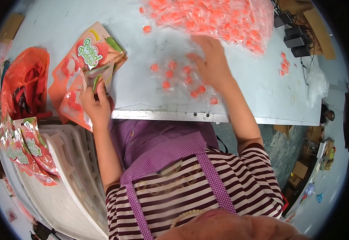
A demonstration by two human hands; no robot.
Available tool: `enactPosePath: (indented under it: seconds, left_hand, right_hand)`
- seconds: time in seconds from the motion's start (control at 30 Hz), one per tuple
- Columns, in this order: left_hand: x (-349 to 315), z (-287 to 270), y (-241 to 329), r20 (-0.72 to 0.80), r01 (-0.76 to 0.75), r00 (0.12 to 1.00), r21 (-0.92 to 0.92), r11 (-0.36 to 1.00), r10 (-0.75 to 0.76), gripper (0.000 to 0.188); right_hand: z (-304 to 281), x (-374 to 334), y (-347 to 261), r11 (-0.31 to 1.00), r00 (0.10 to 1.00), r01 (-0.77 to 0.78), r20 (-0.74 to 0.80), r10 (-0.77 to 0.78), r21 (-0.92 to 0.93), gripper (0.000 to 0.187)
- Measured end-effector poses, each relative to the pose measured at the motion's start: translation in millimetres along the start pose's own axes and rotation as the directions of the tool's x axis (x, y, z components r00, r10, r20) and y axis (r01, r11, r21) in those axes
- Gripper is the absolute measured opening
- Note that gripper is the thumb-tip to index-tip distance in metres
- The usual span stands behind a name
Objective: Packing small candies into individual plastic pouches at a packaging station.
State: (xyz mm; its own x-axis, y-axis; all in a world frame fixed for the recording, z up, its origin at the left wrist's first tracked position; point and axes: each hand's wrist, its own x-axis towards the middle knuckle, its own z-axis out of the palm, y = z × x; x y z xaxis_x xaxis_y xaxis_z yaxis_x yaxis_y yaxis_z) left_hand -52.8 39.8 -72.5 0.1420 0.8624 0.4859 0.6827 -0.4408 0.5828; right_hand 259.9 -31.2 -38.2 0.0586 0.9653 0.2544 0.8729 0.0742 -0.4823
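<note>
- Apron (166, 150), purple and checked, worn over a striped shirt (162, 200); the bench (136, 90) edge runs just beyond it.
- Stacked white trays (72, 160) stand left of the body; red-and-green pouches (32, 148) lie on top.
- Left hand (95, 105): over the near left part of the bench. Fingers pinch an open pouch (75, 105) at its mouth; the mouth gapes upward.
- Loose wrapped pieces (169, 74), orange-red in clear film, lie scattered on the bench between the two hands.
- Stacked flat pouches (88, 50) lie on the bench just beyond the open pouch.
- Red plastic bag (24, 86) sits at the left, beside the bench.
- Right hand (214, 60): above the bench, between the loose pieces and the heap. Fingers are spread and blurred; whether they hold a piece cannot be told.
- Heap of wrapped pieces (222, 20), in clear plastic, occupies the far side of the bench.
- Black power adapters (296, 38) with cables lie at the far right.
</note>
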Motion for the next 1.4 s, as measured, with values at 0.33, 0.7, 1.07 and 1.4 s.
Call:
enactPosePath:
  seconds: [0.33,0.7,1.07,1.4]
  left_hand:
    - [0,3,-4,-0.057,-0.084,0.995,0.037,0.996,0.086,0.025]
    - [1,2,0,-0.045,-0.071,0.996,0.05,0.996,0.073,0.024]
    - [-4,-2,1,0.032,0.096,0.995,0.001,0.995,-0.095,0.018]
    - [-1,0,1,0.023,0.034,0.999,-0.012,0.999,-0.034,0.017]
  right_hand:
    - [5,-10,23,0.998,0.996,-0.007,0.086,0.002,0.056,0.031]
    - [0,7,25,0.996,0.994,0.068,-0.087,-0.072,-0.058,0.034]
    - [9,1,7,0.992,0.997,0.074,-0.046,-0.069,0.103,0.033]
    - [-7,4,55,0.959,0.973,-0.207,-0.138,0.182,-0.193,0.025]
